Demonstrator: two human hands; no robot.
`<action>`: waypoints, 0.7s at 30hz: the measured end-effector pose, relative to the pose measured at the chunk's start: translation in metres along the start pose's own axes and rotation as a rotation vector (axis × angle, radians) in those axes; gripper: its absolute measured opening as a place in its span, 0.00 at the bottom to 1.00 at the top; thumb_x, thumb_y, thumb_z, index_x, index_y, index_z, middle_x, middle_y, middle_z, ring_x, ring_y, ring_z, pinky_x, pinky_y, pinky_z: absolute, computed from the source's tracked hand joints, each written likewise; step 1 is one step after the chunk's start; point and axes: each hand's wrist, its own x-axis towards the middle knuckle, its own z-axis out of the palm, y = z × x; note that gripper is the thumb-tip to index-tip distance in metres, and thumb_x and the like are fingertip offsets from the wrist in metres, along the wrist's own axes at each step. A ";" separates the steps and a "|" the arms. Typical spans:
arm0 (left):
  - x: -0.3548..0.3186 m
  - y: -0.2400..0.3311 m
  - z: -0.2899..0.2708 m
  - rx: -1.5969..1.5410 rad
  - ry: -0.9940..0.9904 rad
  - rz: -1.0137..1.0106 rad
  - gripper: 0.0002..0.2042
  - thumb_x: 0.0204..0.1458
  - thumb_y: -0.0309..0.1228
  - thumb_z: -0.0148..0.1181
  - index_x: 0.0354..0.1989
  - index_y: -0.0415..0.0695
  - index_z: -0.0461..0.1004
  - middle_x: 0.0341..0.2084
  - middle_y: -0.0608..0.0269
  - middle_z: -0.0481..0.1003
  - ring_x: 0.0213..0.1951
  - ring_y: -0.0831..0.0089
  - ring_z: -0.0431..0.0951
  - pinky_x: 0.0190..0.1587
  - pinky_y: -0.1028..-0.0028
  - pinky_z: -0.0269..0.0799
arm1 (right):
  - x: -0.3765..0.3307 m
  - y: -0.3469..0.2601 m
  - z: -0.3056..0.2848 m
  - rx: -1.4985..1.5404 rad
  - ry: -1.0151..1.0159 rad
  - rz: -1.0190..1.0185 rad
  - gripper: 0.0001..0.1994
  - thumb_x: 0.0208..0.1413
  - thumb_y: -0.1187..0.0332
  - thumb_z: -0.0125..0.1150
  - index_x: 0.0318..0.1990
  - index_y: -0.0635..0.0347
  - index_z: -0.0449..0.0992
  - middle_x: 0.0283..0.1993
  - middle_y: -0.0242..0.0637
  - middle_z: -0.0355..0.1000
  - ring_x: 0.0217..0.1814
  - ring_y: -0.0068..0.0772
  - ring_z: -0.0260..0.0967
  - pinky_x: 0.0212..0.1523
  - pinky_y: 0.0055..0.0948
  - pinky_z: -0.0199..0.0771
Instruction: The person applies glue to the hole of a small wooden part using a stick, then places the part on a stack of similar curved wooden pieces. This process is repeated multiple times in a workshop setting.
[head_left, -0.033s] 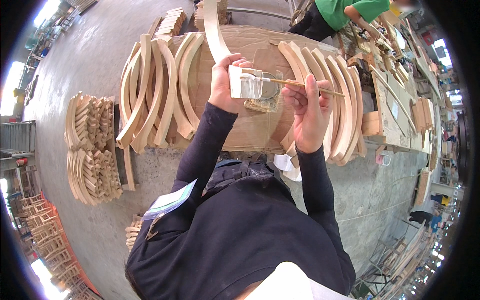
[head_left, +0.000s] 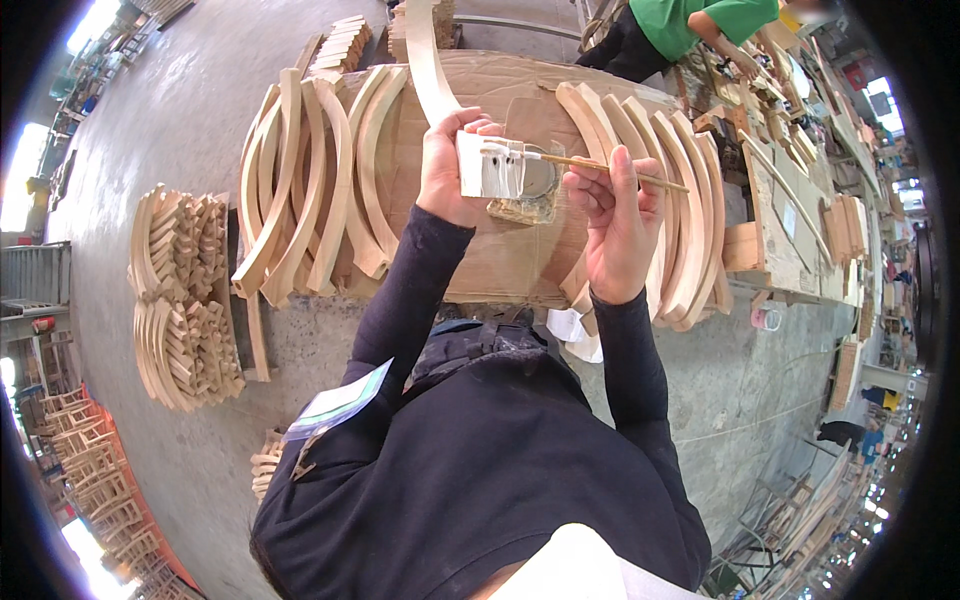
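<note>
My left hand (head_left: 445,172) is closed around the lower end of a curved wooden piece (head_left: 428,65), which rises away from me. Its end face (head_left: 482,180), turned toward me, is coated in wet white glue, with dark holes showing through. Between the thumb and fingers of my right hand (head_left: 620,225) is a thin brush (head_left: 585,164) with a wooden handle. The white-smeared tip of the brush touches the coated face near its right side. Behind the brush, partly hidden, sits a clear container (head_left: 543,182) on the cardboard-covered table (head_left: 500,260).
Curved wooden pieces lie in a row at left (head_left: 310,180) and another row at right (head_left: 690,220). Stacked wooden parts (head_left: 185,300) stand on the floor at far left. A person in a green shirt (head_left: 665,25) works at the cluttered bench (head_left: 790,230) at far right.
The brush tip has shifted slightly to the right across the end face. Dark holes in that face now show where white glue and the brush covered them before.
</note>
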 end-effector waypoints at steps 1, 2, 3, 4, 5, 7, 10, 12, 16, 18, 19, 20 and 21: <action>0.001 0.000 0.000 0.000 0.015 0.012 0.10 0.56 0.25 0.46 0.22 0.44 0.59 0.16 0.68 0.60 0.21 0.76 0.65 0.26 0.77 0.67 | 0.002 0.000 0.000 0.010 0.004 0.004 0.07 0.62 0.65 0.54 0.33 0.53 0.66 0.32 0.47 0.77 0.32 0.35 0.78 0.31 0.24 0.80; 0.001 -0.001 0.000 0.000 0.015 0.013 0.10 0.56 0.25 0.46 0.22 0.44 0.59 0.16 0.68 0.60 0.21 0.76 0.65 0.26 0.77 0.67 | 0.003 0.000 0.000 0.010 0.002 0.004 0.07 0.62 0.65 0.54 0.33 0.53 0.66 0.32 0.48 0.77 0.32 0.35 0.78 0.31 0.24 0.80; 0.002 0.000 0.000 0.001 0.014 0.015 0.10 0.56 0.25 0.46 0.22 0.44 0.59 0.16 0.68 0.60 0.22 0.76 0.65 0.26 0.77 0.67 | 0.004 -0.001 0.000 0.010 0.000 0.005 0.07 0.62 0.65 0.55 0.33 0.53 0.66 0.33 0.48 0.77 0.32 0.35 0.78 0.31 0.24 0.80; 0.002 -0.001 0.002 0.001 0.015 0.016 0.10 0.56 0.25 0.46 0.22 0.44 0.59 0.16 0.68 0.60 0.22 0.76 0.65 0.26 0.77 0.67 | 0.006 -0.001 0.000 0.009 -0.001 0.005 0.07 0.61 0.65 0.55 0.33 0.53 0.66 0.33 0.48 0.77 0.32 0.35 0.78 0.31 0.25 0.80; 0.002 -0.004 0.004 0.095 0.097 0.084 0.10 0.55 0.25 0.47 0.22 0.44 0.59 0.16 0.68 0.61 0.21 0.76 0.66 0.27 0.76 0.67 | 0.007 -0.001 0.000 0.010 0.005 0.006 0.07 0.62 0.65 0.55 0.33 0.53 0.66 0.33 0.48 0.77 0.32 0.35 0.78 0.32 0.25 0.80; 0.001 -0.010 0.011 0.282 0.262 0.223 0.09 0.53 0.26 0.50 0.22 0.46 0.59 0.16 0.69 0.63 0.21 0.75 0.67 0.27 0.76 0.68 | 0.009 -0.001 -0.002 0.012 0.013 0.009 0.07 0.62 0.65 0.55 0.33 0.54 0.65 0.33 0.49 0.77 0.32 0.37 0.78 0.32 0.26 0.80; 0.000 -0.006 0.006 0.151 0.155 0.151 0.08 0.53 0.25 0.49 0.22 0.45 0.59 0.16 0.69 0.63 0.21 0.74 0.67 0.27 0.75 0.68 | 0.010 -0.010 -0.007 -0.048 -0.001 -0.086 0.08 0.63 0.66 0.53 0.34 0.57 0.64 0.34 0.51 0.77 0.32 0.39 0.78 0.33 0.27 0.80; 0.003 0.000 -0.003 0.031 0.050 0.054 0.08 0.52 0.25 0.49 0.22 0.45 0.59 0.16 0.69 0.63 0.20 0.74 0.67 0.26 0.75 0.69 | 0.005 -0.027 -0.008 -0.145 -0.072 -0.207 0.07 0.63 0.68 0.52 0.35 0.59 0.64 0.34 0.52 0.76 0.33 0.39 0.78 0.34 0.28 0.80; 0.005 0.000 -0.004 0.065 0.015 0.061 0.08 0.55 0.24 0.48 0.24 0.45 0.60 0.17 0.69 0.62 0.22 0.77 0.66 0.25 0.78 0.66 | -0.010 -0.060 0.000 -0.450 -0.260 -0.396 0.06 0.62 0.69 0.52 0.38 0.62 0.64 0.35 0.53 0.75 0.34 0.38 0.78 0.37 0.30 0.80; 0.009 -0.002 -0.006 0.128 0.031 0.126 0.08 0.54 0.24 0.48 0.25 0.45 0.59 0.18 0.68 0.62 0.22 0.77 0.66 0.25 0.78 0.67 | -0.008 -0.069 0.005 -0.605 -0.397 -0.443 0.05 0.60 0.75 0.54 0.37 0.65 0.64 0.35 0.53 0.75 0.36 0.38 0.77 0.38 0.30 0.80; 0.010 -0.004 -0.006 0.161 0.038 0.158 0.07 0.54 0.24 0.48 0.25 0.45 0.59 0.18 0.68 0.62 0.22 0.77 0.66 0.26 0.77 0.67 | -0.005 -0.073 0.007 -0.736 -0.470 -0.490 0.05 0.59 0.76 0.55 0.37 0.65 0.64 0.35 0.53 0.75 0.36 0.38 0.77 0.38 0.30 0.80; 0.011 -0.006 -0.006 0.183 0.043 0.174 0.07 0.54 0.24 0.48 0.26 0.45 0.58 0.18 0.68 0.62 0.22 0.76 0.66 0.26 0.77 0.67 | -0.002 -0.077 0.009 -0.868 -0.542 -0.535 0.06 0.58 0.77 0.55 0.37 0.65 0.64 0.35 0.53 0.75 0.37 0.38 0.77 0.38 0.30 0.80; 0.011 -0.009 -0.006 0.204 0.048 0.190 0.07 0.54 0.24 0.48 0.27 0.45 0.58 0.18 0.68 0.62 0.22 0.76 0.66 0.26 0.77 0.67 | -0.001 -0.079 0.014 -0.888 -0.555 -0.516 0.06 0.57 0.78 0.57 0.37 0.66 0.65 0.35 0.50 0.76 0.38 0.35 0.77 0.39 0.27 0.79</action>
